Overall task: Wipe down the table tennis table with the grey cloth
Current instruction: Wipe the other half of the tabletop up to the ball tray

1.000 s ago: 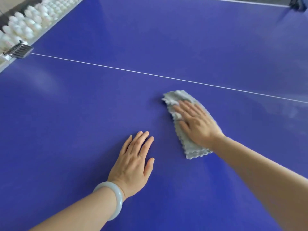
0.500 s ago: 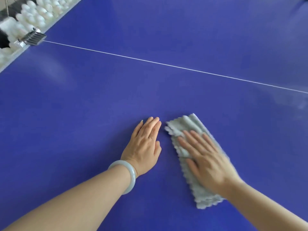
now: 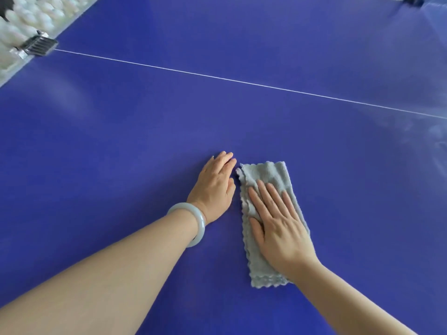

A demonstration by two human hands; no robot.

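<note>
grey cloth (image 3: 268, 175): folded long, flat on blue counter (image 3: 121, 141) | right hand (image 3: 278, 228): on cloth, fingers straight, slightly spread, pressing it | left hand (image 3: 215, 187): just left of cloth, fingers straight, flat on counter, holding nothing | white line (image 3: 217, 77): beyond cloth, well apart

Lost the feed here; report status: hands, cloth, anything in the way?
Right hand flat, pressing grey cloth on blue table. Left hand flat on table, close beside cloth. No other obstacle nearby.
</note>
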